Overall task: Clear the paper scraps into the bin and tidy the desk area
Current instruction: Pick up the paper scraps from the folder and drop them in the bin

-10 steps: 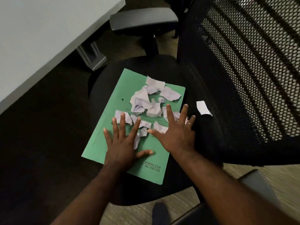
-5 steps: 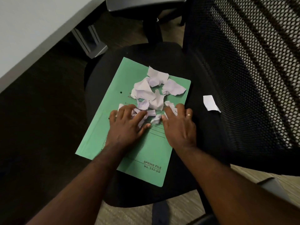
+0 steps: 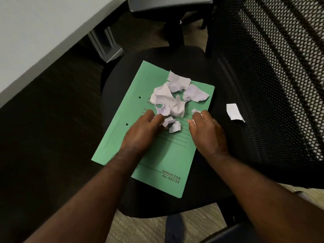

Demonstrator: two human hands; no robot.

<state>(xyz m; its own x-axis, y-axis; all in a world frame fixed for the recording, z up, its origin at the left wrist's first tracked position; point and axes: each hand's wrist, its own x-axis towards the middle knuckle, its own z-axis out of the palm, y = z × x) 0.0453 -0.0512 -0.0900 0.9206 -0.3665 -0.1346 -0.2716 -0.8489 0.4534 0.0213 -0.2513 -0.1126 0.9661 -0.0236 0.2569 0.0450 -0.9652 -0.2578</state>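
Observation:
A green spring file (image 3: 157,163) lies on the black seat (image 3: 201,67) of an office chair. Several crumpled white paper scraps (image 3: 172,97) are heaped on the file's upper half. My left hand (image 3: 143,132) lies on the file with its fingers curled round scraps at the heap's near edge. My right hand (image 3: 206,132) sits beside it with fingers curled over scraps, bits of white showing at the fingertips. One flat white scrap (image 3: 234,111) lies apart on the seat to the right of the file.
The chair's black mesh backrest (image 3: 280,85) rises on the right. A white desk (image 3: 43,32) with a grey leg (image 3: 105,42) stands at the upper left. A chair armrest (image 3: 168,4) is at the top. No bin is in view.
Both hands went from flat and spread on the file to curled, raking the nearer scraps together toward the heap. The view has shifted closer to the chair.

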